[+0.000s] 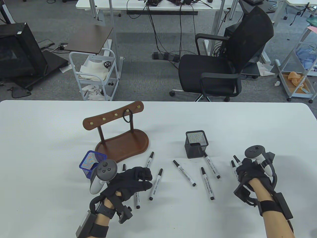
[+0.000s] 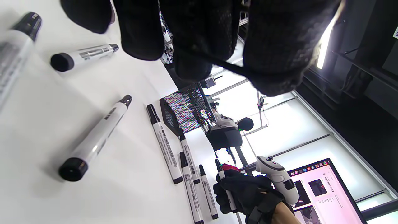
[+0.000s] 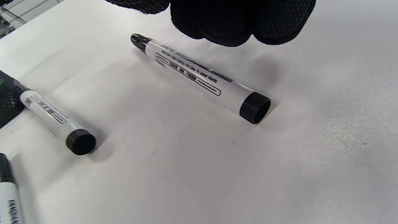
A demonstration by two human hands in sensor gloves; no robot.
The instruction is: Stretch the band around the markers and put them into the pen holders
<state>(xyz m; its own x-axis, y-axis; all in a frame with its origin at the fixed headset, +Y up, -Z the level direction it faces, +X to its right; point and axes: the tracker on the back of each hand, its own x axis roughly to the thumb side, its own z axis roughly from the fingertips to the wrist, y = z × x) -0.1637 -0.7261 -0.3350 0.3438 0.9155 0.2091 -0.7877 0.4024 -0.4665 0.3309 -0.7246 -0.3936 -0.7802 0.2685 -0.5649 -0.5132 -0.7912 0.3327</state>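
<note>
1. The white table (image 1: pixel 49 138) carries a scatter of white whiteboard markers with black caps, two mesh pen holders and a brown wooden stand.
2. The left hand (image 1: pixel 131 182), in a black sensor glove with a grey tracker on its back, hovers near the table's front edge, its fingers curled. In the left wrist view a thin black elastic band (image 2: pixel 227 67) runs taut across the fingertips (image 2: pixel 273 46), so the fingers hold the band.
3. Two loose markers lie close to this hand: one (image 1: pixel 156 184) just right of the fingers and another (image 1: pixel 148 160) beyond them; a third (image 1: pixel 137 200) lies partly under the palm.
4. The right hand (image 1: pixel 247 173), gloved likewise, sits near the table's right side. In the left wrist view its fingers are curled round one marker (image 2: pixel 226 189); a second marker (image 1: pixel 233 168) lies on the table beside it.
5. The black square mesh pen holder (image 1: pixel 196 144) stands upright right of centre, with one marker (image 1: pixel 212 165) touching its front corner and two more markers (image 1: pixel 184 173) (image 1: pixel 207 183) lying before it.
6. The blue mesh pen holder (image 1: pixel 91 164) stands tilted in view, just behind the left tracker.
7. The brown wooden stand (image 1: pixel 118 138), with brass pegs, has a second black band (image 1: pixel 127 116) hanging from one peg.
</note>
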